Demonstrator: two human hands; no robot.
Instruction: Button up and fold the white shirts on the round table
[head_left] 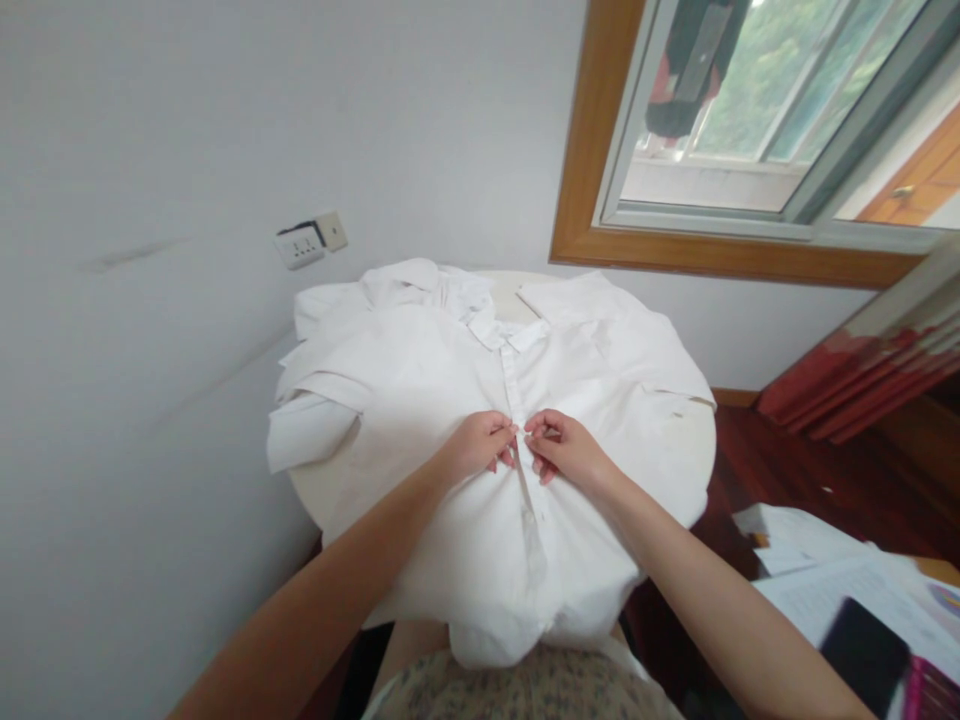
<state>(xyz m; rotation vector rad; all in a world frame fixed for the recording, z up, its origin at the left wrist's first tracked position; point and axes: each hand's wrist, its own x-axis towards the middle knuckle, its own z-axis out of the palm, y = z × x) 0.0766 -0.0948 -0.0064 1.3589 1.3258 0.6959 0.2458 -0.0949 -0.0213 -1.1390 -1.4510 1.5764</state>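
Observation:
A white short-sleeved shirt (420, 390) lies face up over a small round table (311, 487), collar toward the wall. My left hand (480, 443) and my right hand (564, 448) meet at the middle of its button strip. Both pinch the strip's edges with closed fingers, fingertips almost touching each other. The shirt's lower hem hangs over the table's near edge toward my lap.
A white wall with a socket plate (309, 240) stands behind the table. A wood-framed window (735, 130) is at the upper right. Papers (825, 580) and a dark phone (862, 650) lie at the lower right, above a dark red floor.

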